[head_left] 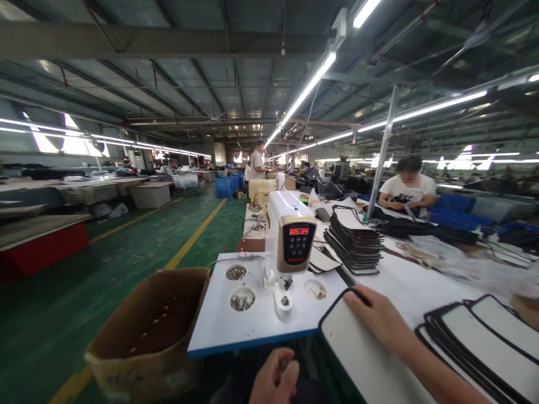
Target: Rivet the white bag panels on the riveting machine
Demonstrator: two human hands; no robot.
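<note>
My right hand point(381, 317) grips the upper edge of a white panel with black edging point(349, 342), thumb on its face. The panel hangs tilted at the table's front edge, its lower part running out of view. Low in the middle, my left hand point(275, 376) has its fingers curled; whatever they may hold is hidden. Ahead of both hands stands a white fastener-setting machine point(290, 224) with a red lit counter. Its small lower arm point(284, 300) points towards me. Round wells in the tabletop, such as the front left one point(242, 299), hold small metal pieces.
An open cardboard box point(138, 359) with dark red pieces stands left of the white table point(219, 331). A tall stack of edged panels point(353, 241) sits behind right, and more panels point(484, 342) lie at right. A co-worker point(406, 188) sits across the table.
</note>
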